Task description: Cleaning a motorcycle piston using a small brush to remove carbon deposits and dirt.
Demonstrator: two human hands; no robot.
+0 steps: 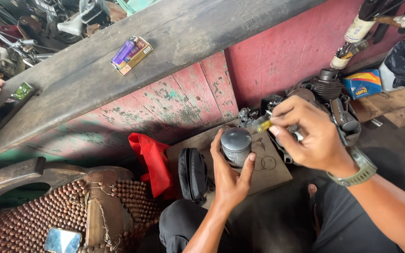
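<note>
Piston (236, 145) gripped upright in left hand (231, 175); right hand (308, 136) pinches a yellow tool (263, 125) just above it.

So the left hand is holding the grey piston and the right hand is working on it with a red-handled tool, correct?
Not quite: the tool's handle is yellow, not red. The head view shows the left hand holding the grey piston while the right hand pinches the small tool beside its top.
</note>
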